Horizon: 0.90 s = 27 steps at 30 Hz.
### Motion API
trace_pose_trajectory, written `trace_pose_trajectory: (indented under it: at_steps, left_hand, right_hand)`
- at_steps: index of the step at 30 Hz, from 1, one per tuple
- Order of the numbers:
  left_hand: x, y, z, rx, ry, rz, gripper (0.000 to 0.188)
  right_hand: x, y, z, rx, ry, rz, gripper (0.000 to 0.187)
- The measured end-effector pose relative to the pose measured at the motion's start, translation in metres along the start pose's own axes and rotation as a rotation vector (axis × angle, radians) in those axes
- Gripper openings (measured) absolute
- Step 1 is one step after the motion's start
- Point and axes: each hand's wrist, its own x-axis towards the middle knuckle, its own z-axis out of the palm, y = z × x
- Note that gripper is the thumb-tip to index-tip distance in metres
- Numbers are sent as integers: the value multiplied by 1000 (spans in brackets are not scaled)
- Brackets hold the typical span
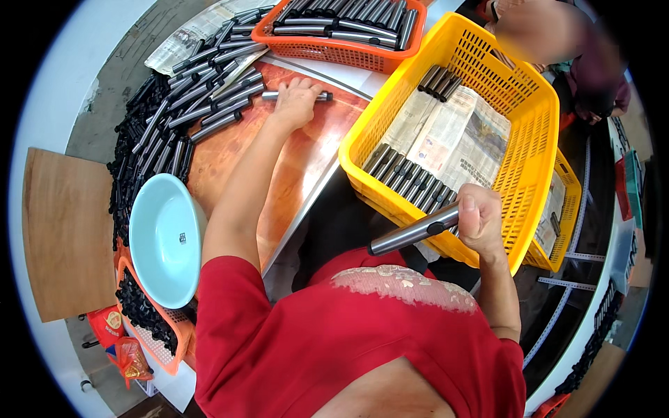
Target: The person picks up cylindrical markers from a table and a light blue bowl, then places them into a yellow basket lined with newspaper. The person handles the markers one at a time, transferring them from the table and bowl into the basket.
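Observation:
My right hand (pixel 481 217) is closed around one end of a silver-grey metal tube (pixel 412 230). The tube has a black end and a dark oval spot on its side, and it tilts in front of my chest over the near edge of a yellow basket (pixel 527 202). Farther left, my left hand (pixel 296 103) reaches over the wooden-patterned table and has its fingers over a second metal tube (pixel 324 96) with black ends. Both ends of that tube stick out from under the hand. Inside the yellow basket, several similar tubes (pixel 408 177) lie in rows on newspaper (pixel 460 136).
A pile of tubes (pixel 209 97) and small black parts (pixel 129 139) covers the table's left side. An orange basket (pixel 334 49) full of tubes stands at the back. A light blue basin (pixel 164 244) sits at left, above an orange tray (pixel 167 355). Another person (pixel 592 70) is at upper right.

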Motion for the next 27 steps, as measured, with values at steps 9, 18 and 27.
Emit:
trace_pose_trajectory:
  at_steps: [9,18,27]
  left_hand:
    - [43,-7,11,-19,50,141,39]
    - [-7,44,-3,-674,582,38,29]
    - [-159,143,-64,-2075,-327,-50,63]
  right_hand:
    - [4,-2,9,-45,-25,11,33]
    - [21,-5,12,-145,27,-37,33]
    - [62,-29,14,-218,58,-383,26]
